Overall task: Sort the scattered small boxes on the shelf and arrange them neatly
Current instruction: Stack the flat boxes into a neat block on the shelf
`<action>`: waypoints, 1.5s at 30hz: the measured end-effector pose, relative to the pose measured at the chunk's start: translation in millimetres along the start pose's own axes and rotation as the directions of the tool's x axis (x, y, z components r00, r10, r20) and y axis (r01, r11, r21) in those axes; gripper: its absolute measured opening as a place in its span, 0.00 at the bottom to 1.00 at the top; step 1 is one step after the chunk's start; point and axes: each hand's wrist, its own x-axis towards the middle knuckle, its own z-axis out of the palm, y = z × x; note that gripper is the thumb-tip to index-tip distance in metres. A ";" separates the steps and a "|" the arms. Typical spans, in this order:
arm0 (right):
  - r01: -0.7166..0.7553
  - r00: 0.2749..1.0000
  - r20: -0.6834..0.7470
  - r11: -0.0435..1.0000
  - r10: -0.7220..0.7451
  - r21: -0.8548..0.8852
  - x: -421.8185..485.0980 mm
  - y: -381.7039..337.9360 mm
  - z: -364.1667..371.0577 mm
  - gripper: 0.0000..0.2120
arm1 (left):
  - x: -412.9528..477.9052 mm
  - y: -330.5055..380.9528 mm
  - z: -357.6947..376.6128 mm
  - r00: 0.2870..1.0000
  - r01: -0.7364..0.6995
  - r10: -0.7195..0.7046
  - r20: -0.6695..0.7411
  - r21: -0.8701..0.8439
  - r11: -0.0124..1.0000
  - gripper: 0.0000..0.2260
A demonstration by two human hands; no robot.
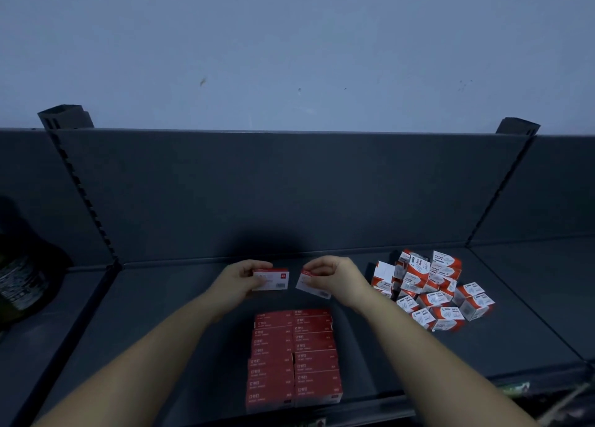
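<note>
Two neat columns of flat red boxes [294, 355] lie on the dark shelf [180, 314], running from its middle to the front edge. Above their far end, my left hand [236, 280] grips a red-and-white flat box [273, 280] with its white face toward me. My right hand [331, 277] pinches a second red-and-white box [309, 286], which is tilted. The two held boxes are a small gap apart. To the right lies a loose heap of small red-and-white cube boxes [431, 289].
A dark upright back panel [289, 188] closes the shelf behind, with slotted posts at both sides. A dark bottle-like object [22, 285] stands on the neighbouring shelf at far left. Bare shelf surface lies left of the red columns.
</note>
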 end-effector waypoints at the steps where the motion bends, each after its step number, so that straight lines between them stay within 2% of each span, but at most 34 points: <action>1: -0.006 1.000 -0.009 1.000 0.006 -0.007 0.5 3.1 0.3 0.11 | 0.2 -2.8 1.8 1.000 -0.008 0.008 -0.021 0.012 1.000 0.12; 4: -0.045 0.999 0.018 0.997 0.046 -0.057 0.0 11.6 3.5 0.12 | -1.1 -13.5 7.9 0.997 -0.013 0.017 -0.076 0.044 0.999 0.11; 8: -0.084 0.994 0.065 0.992 0.090 -0.095 -2.8 22.5 10.5 0.12 | -6.2 -26.0 12.2 0.997 0.065 -0.063 -0.041 0.056 0.996 0.10; 12: -0.108 0.989 0.087 0.990 0.116 -0.088 -3.0 29.3 17.4 0.09 | -11.2 -26.5 15.9 0.990 0.140 -0.139 -0.019 0.068 0.988 0.11; 17: -0.114 0.987 0.102 0.986 0.127 -0.123 -5.2 29.9 20.3 0.09 | -14.3 -24.1 19.4 0.990 0.139 -0.141 -0.006 0.185 0.973 0.10; 25: -0.137 0.979 0.135 0.983 0.153 -0.119 -12.9 32.2 20.3 0.14 | -19.9 -25.9 24.0 0.989 0.149 -0.147 -0.023 0.160 0.976 0.10; 34: -0.164 0.980 0.105 0.986 0.168 -0.042 -17.2 40.9 21.7 0.11 | -24.8 -31.8 24.0 0.992 0.108 -0.118 0.045 0.180 0.978 0.12; 40: -0.180 0.981 0.067 0.983 0.182 -0.033 -21.8 37.3 31.8 0.10 | -23.8 -38.4 26.7 0.996 0.090 -0.091 0.002 0.143 0.986 0.12; 45: -0.146 0.989 -0.007 0.988 0.146 0.049 -26.1 40.9 40.1 0.08 | -28.9 -41.6 31.9 0.997 0.071 -0.067 -0.034 0.118 0.990 0.12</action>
